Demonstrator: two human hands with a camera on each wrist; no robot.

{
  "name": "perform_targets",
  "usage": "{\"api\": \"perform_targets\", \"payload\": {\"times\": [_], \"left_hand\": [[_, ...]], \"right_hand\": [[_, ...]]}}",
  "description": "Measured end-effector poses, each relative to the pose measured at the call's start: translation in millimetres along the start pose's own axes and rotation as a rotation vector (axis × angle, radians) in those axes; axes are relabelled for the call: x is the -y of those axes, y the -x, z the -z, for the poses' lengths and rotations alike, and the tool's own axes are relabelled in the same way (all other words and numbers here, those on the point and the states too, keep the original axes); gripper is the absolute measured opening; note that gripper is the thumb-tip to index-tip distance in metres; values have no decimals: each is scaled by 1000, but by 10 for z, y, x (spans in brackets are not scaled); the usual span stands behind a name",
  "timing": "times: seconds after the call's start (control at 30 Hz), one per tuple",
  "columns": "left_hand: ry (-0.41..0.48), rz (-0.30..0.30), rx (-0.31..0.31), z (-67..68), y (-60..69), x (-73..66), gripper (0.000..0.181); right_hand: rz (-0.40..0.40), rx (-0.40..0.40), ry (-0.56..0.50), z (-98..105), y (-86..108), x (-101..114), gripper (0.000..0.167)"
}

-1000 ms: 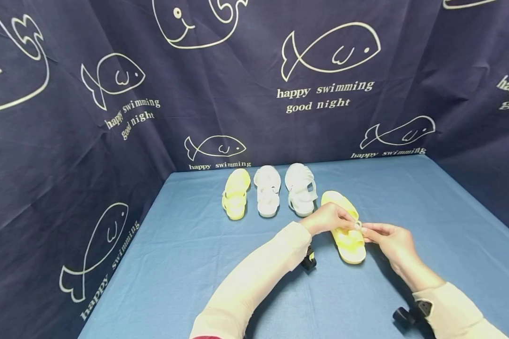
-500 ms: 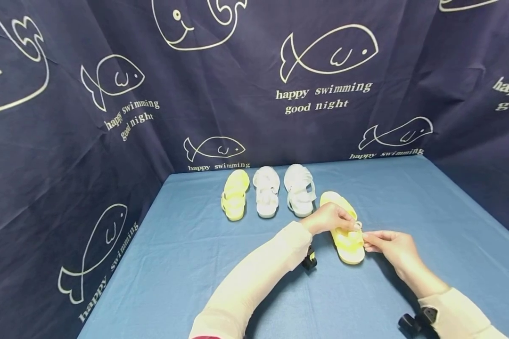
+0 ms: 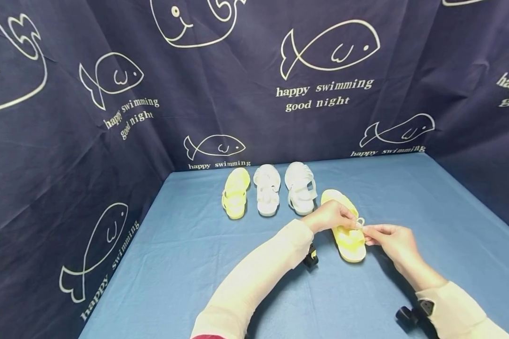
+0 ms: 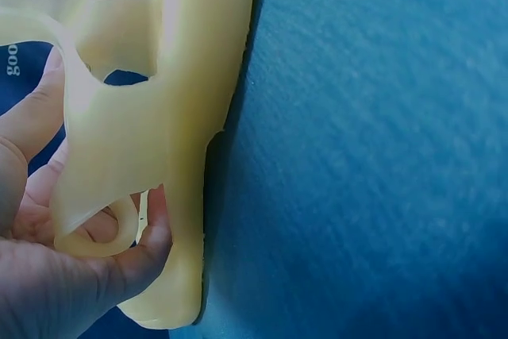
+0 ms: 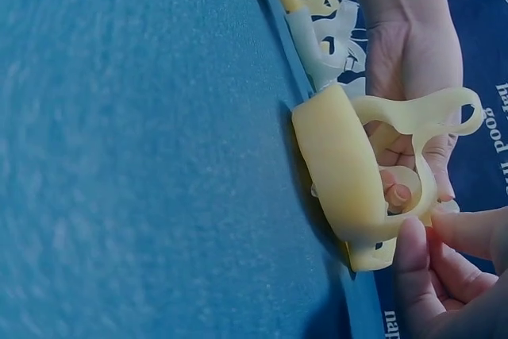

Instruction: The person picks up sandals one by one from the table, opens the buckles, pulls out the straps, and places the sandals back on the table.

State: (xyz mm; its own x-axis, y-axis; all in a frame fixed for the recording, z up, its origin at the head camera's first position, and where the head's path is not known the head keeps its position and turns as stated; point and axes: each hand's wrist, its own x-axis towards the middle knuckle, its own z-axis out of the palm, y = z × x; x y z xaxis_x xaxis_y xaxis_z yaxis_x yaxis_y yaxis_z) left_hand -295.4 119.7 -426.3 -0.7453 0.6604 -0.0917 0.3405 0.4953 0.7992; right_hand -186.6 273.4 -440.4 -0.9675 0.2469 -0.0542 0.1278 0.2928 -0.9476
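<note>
A yellow sandal (image 3: pixel 351 249) lies on the blue cloth, right of the row of other sandals. My left hand (image 3: pixel 330 215) reaches over it from the left, fingers curled around the strap (image 4: pixel 111 140) near the middle of the shoe. From the right, my right hand (image 3: pixel 395 242) pinches the strap's side between thumb and fingertips. A small strap loop (image 3: pixel 360 221) sticks up between both hands. In the right wrist view the right thumb and fingers (image 5: pixel 413 256) grip the strap's edge, while the left hand (image 5: pixel 413 61) is behind the sandal. Any fastening there is covered by fingers.
At the back stand another yellow sandal (image 3: pixel 236 193), a white sandal (image 3: pixel 267 190) and a pale bluish sandal (image 3: pixel 300 188). A dark curtain (image 3: pixel 220 103) with fish prints rises behind the blue-covered table (image 3: pixel 174 263) and along its sides.
The right hand drew slightly right and down, then came back close to the left hand at the strap. The strap loop stands up more visibly. The sandal and left hand stay nearly in place.
</note>
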Motion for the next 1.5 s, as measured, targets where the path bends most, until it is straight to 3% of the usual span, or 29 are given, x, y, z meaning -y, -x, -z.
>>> {"api": "perform_targets", "payload": {"times": [0.4, 0.93, 1.27, 1.5], "left_hand": [[-16, 16, -33, 15, 55, -23, 18], [-2, 38, -40, -16, 20, -16, 16], [-12, 12, -21, 5, 17, -29, 15], [-51, -19, 10, 18, 3, -33, 14]], "right_hand": [[-10, 20, 7, -22, 1, 16, 49], [-18, 15, -6, 25, -66, 105, 61], [-16, -22, 118, -1, -94, 161, 53], [32, -31, 116, -2, -114, 174, 47]]}}
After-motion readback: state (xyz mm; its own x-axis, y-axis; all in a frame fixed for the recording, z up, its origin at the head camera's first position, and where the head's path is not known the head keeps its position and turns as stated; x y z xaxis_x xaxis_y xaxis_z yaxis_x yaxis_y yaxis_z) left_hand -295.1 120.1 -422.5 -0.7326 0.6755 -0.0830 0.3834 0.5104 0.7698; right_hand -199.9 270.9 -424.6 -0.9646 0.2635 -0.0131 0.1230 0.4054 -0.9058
